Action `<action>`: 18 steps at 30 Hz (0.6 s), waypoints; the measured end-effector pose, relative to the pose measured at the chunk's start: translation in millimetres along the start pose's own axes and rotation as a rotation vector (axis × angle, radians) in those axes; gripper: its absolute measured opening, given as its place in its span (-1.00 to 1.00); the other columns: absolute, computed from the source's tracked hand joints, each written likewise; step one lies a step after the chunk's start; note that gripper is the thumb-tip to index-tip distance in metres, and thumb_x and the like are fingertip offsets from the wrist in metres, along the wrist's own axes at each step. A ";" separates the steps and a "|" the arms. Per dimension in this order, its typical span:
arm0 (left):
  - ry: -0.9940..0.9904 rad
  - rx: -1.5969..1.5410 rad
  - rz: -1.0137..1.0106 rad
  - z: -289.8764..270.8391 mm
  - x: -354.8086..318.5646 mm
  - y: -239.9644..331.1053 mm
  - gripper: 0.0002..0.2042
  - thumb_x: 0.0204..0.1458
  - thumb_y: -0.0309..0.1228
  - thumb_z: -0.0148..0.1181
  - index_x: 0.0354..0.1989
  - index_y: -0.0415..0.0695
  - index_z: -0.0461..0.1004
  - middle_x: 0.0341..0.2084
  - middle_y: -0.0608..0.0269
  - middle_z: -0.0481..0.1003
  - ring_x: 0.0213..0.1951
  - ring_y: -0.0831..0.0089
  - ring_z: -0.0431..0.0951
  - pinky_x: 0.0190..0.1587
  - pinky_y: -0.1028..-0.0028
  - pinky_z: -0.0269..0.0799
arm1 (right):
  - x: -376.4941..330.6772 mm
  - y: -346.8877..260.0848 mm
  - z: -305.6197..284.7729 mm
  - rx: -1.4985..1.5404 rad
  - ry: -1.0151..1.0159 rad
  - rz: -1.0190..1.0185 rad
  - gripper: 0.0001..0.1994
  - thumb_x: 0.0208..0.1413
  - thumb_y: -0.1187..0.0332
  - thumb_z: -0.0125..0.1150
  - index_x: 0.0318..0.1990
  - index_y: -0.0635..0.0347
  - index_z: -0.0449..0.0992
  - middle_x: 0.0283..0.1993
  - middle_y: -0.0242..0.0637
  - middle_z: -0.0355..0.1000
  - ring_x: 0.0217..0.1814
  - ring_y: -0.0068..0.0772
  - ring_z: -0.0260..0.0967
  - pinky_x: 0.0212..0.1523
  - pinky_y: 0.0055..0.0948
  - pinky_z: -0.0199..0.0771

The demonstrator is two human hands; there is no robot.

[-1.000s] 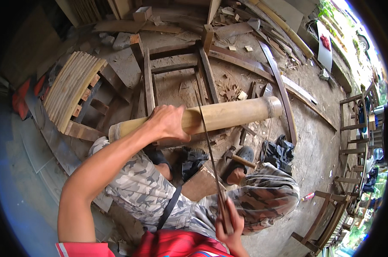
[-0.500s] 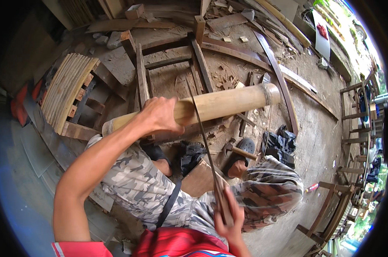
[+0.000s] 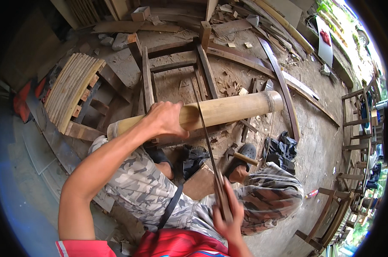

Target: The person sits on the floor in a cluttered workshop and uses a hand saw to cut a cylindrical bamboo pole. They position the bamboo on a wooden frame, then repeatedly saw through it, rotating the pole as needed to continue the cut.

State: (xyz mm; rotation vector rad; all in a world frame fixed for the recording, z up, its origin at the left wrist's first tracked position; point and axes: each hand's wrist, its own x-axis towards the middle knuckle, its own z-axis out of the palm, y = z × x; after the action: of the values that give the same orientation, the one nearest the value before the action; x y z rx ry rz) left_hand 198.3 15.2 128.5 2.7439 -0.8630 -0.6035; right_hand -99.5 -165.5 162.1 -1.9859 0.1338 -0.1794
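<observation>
Across the middle of the view lay one thick bamboo pole (image 3: 228, 110), its long axis running from about nine o'clock to three o'clock with a slight upward tilt toward three; the nearer end sat over the person's left knee, and the far end, with its ringed node, pointed toward the right, above the sandalled foot. One left hand (image 3: 166, 120) was wrapped over the top of the pole near its left third, fingers closed around it. One right hand (image 3: 226, 214), at about six o'clock, was closed around the handle of a single narrow saw (image 3: 209, 145). The blade's long axis ran from six o'clock up toward twelve, crossing the pole almost at right angles and touching it just right of the left hand.

Beyond the pole, toward twelve o'clock, stood one rough wooden frame (image 3: 176, 64) of several dark rails. At ten o'clock leaned one curved panel of bamboo slats (image 3: 72, 92). One hammer (image 3: 241, 157) lay on the ground just beside the foot at four o'clock, and one dark cloth bundle (image 3: 281, 147) sat near it. Wood chips (image 3: 228, 83) were scattered on the dirt floor (image 3: 318, 145) between frame and pole, too many to count. At three o'clock, two or more chair frames (image 3: 358, 115) stood by the edge; the exact number cannot be told.
</observation>
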 end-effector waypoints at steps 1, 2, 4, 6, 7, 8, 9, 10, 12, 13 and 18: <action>-0.024 0.005 -0.023 -6.3 -0.2 6.6 -0.23 -0.38 0.07 0.48 -0.12 -0.39 0.50 -0.43 -0.19 0.64 -0.33 -0.04 0.71 -0.11 0.10 0.64 | 47.4 12.9 19.3 0.009 0.038 -0.074 -0.24 0.00 0.62 0.17 0.48 0.29 0.24 0.21 0.11 0.54 0.07 -0.14 0.67 0.03 -0.37 0.59; -0.045 0.010 -0.056 -11.6 -0.5 8.5 -0.23 -0.38 0.07 0.48 -0.12 -0.39 0.50 -0.43 -0.19 0.64 -0.33 -0.03 0.71 -0.11 0.11 0.65 | 80.7 22.4 35.7 0.021 0.067 -0.153 -0.23 0.01 0.61 0.18 0.48 0.26 0.23 0.22 0.11 0.53 0.09 -0.14 0.66 0.03 -0.33 0.59; -0.024 0.006 -0.032 -14.1 3.4 2.6 -0.22 -0.38 0.07 0.49 -0.11 -0.38 0.51 -0.41 -0.21 0.65 -0.32 -0.03 0.71 -0.11 0.12 0.65 | 88.5 19.3 39.9 0.083 0.040 -0.048 -0.24 0.03 0.59 0.20 0.49 0.24 0.23 0.23 0.12 0.51 0.13 -0.13 0.63 0.06 -0.30 0.57; -0.048 -0.043 -0.019 -12.7 -1.6 3.1 -0.21 -0.40 0.09 0.50 -0.11 -0.38 0.51 -0.39 -0.21 0.65 -0.31 -0.04 0.71 -0.10 0.13 0.65 | 74.3 25.5 38.9 0.107 0.018 0.027 -0.24 0.04 0.58 0.22 0.48 0.24 0.24 0.22 0.11 0.52 0.14 -0.11 0.63 0.07 -0.30 0.57; -0.051 -0.053 -0.007 -4.4 -5.0 1.4 -0.20 -0.41 0.09 0.50 -0.11 -0.38 0.51 -0.39 -0.21 0.65 -0.31 -0.05 0.71 -0.10 0.13 0.65 | 48.3 34.7 33.0 0.101 0.016 0.038 -0.24 0.04 0.58 0.23 0.48 0.24 0.24 0.20 0.10 0.54 0.12 -0.10 0.64 0.06 -0.31 0.57; -0.023 -0.044 -0.001 -6.1 -3.5 -4.9 -0.19 -0.42 0.10 0.51 -0.10 -0.38 0.51 -0.39 -0.21 0.66 -0.31 -0.06 0.71 -0.10 0.13 0.65 | 19.8 36.4 19.8 -0.121 0.053 -0.124 -0.25 0.02 0.59 0.24 0.47 0.28 0.25 0.15 0.06 0.59 0.02 -0.13 0.68 0.00 -0.35 0.61; -0.011 -0.048 0.018 -1.6 1.8 -6.9 -0.18 -0.43 0.10 0.51 -0.10 -0.39 0.51 -0.38 -0.20 0.66 -0.31 -0.07 0.71 -0.10 0.13 0.65 | -17.1 23.8 2.5 0.037 -0.007 0.043 -0.27 0.02 0.61 0.22 0.45 0.34 0.27 0.11 0.06 0.61 -0.02 -0.15 0.70 0.00 -0.38 0.61; -0.009 -0.040 0.022 2.8 1.6 -6.0 -0.15 -0.45 0.07 0.51 -0.04 -0.40 0.50 -0.38 -0.22 0.66 -0.30 -0.08 0.71 -0.10 0.14 0.65 | -53.5 20.7 -11.8 0.016 -0.034 0.095 -0.30 0.02 0.63 0.19 0.43 0.38 0.28 0.12 0.10 0.60 0.02 -0.15 0.69 0.06 -0.38 0.59; 0.015 -0.015 0.022 3.1 0.6 -5.1 -0.08 -0.48 0.02 0.52 0.08 -0.41 0.48 -0.37 -0.24 0.65 -0.27 -0.11 0.71 -0.10 0.16 0.65 | -64.7 0.2 -18.6 -0.001 -0.022 0.058 -0.30 0.01 0.65 0.17 0.41 0.38 0.30 0.16 0.11 0.58 0.09 -0.14 0.67 0.08 -0.41 0.56; 0.003 -0.022 0.012 1.1 1.5 -6.9 -0.09 -0.47 0.02 0.52 0.08 -0.41 0.48 -0.37 -0.26 0.65 -0.26 -0.11 0.71 -0.10 0.14 0.64 | -49.1 11.5 -13.5 -0.009 -0.013 0.014 -0.29 0.01 0.64 0.17 0.43 0.35 0.30 0.16 0.12 0.57 0.08 -0.12 0.66 0.06 -0.42 0.57; -0.044 -0.046 -0.042 -10.1 3.3 2.8 -0.16 -0.42 0.00 0.52 0.03 -0.40 0.50 -0.38 -0.28 0.63 -0.26 -0.14 0.70 -0.11 0.12 0.62 | 91.3 27.4 33.8 0.091 0.051 -0.048 -0.25 0.03 0.61 0.19 0.47 0.17 0.29 0.12 0.22 0.53 -0.01 -0.01 0.66 -0.03 -0.37 0.58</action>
State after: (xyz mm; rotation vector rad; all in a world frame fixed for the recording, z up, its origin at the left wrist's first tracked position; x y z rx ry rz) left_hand 203.8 11.6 137.3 2.7235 -0.7919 -0.6850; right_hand -3.8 -162.5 129.5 -1.8958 0.1093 -0.2626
